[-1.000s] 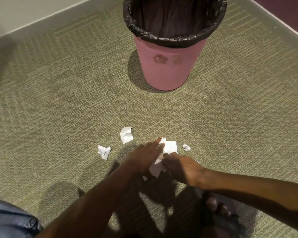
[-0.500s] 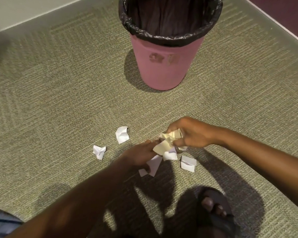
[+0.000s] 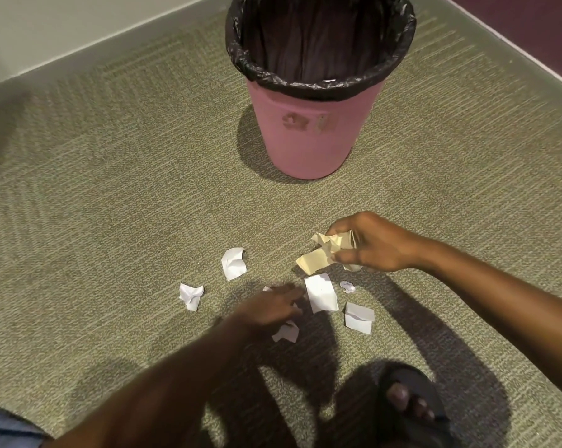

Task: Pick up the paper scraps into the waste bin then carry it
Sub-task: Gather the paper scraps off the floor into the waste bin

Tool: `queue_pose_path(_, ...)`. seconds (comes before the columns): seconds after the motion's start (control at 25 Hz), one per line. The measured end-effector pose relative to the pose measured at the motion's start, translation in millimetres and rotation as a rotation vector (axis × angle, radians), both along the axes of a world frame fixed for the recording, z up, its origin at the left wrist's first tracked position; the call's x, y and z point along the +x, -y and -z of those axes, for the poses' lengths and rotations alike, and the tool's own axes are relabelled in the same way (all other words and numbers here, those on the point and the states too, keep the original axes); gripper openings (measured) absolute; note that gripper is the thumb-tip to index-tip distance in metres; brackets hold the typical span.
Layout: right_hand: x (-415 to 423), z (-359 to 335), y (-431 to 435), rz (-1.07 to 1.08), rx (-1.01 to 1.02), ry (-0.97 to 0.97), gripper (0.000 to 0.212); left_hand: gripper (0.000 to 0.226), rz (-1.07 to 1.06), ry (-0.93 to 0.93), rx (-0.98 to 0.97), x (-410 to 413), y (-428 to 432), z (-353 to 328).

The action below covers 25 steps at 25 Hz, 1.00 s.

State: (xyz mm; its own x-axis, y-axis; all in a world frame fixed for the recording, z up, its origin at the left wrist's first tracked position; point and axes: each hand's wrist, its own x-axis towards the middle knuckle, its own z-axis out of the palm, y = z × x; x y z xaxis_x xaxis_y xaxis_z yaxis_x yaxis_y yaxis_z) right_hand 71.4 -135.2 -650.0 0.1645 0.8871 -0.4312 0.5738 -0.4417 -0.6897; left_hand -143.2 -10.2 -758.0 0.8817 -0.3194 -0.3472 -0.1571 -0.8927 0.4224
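Observation:
A pink waste bin [image 3: 308,137] with a black liner stands on the carpet at the top centre. My right hand [image 3: 375,245] hovers in front of it, shut on a crumpled wad of paper scraps [image 3: 325,252]. My left hand [image 3: 270,310] is low over the floor, blurred, its fingers spread beside a flat white scrap [image 3: 321,292]. More white scraps lie around: one folded piece [image 3: 233,263], one crumpled piece [image 3: 191,295], a small bit [image 3: 347,286], a folded piece [image 3: 358,317], and one partly under my left hand [image 3: 286,333].
Green-grey carpet [image 3: 111,189] covers the floor. A pale wall [image 3: 62,24] runs along the top left and a dark wall with a white skirting [image 3: 515,43] along the top right. My sandalled foot [image 3: 412,402] is at the bottom right.
My right hand has lifted a bunch of scraps off the floor and moved it up and to the right. My left hand has let go of the pile and drawn back slightly.

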Motion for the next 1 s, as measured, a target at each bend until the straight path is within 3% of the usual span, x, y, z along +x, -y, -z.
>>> queue_pose_path(0.12, 4, -22, -5, 0.025, 0.068, -0.042, 0.023, 0.046, 0.108, -0.11, 0.156, 1, 2, -1)
queue_pose_path(0.2, 10, -47, -10, 0.053, 0.137, -0.049, 0.016, 0.034, 0.149, -0.133, 0.219, 8, 1, -8)
queue_pose_path(0.36, 17, -106, -24, 0.122, 0.297, 0.01, 0.013, 0.032, -0.048, -0.173, 0.031, 35, -15, -47)
queue_pose_path(0.48, 20, -151, -37, 0.168, 0.488, 0.061, 0.011, 0.01, -0.063, -0.205, 0.024, 69, -27, -111)
queue_pose_path(0.52, 22, -164, -41, 0.195, 0.562, 0.09, 0.012, 0.006, -0.037, -0.166, 0.044, 80, -30, -137)
queue_pose_path(0.64, 37, -190, -53, 0.346, 0.751, 0.158, 0.015, 0.025, -0.071, -0.044, 0.038, 106, -55, -219)
queue_pose_path(0.72, 51, -194, -64, 0.484, 0.798, 0.194, 0.015, 0.015, -0.14, 0.046, 0.015, 116, -81, -270)
queue_pose_path(0.88, 79, -186, -93, 0.644, 0.743, 0.304, 0.013, 0.011, -0.349, 0.261, -0.068, 133, -135, -332)
queue_pose_path(1.0, 91, -174, -110, 0.691, 0.631, 0.422, 0.016, 0.022, -0.425, 0.431, 0.117, 165, -166, -327)
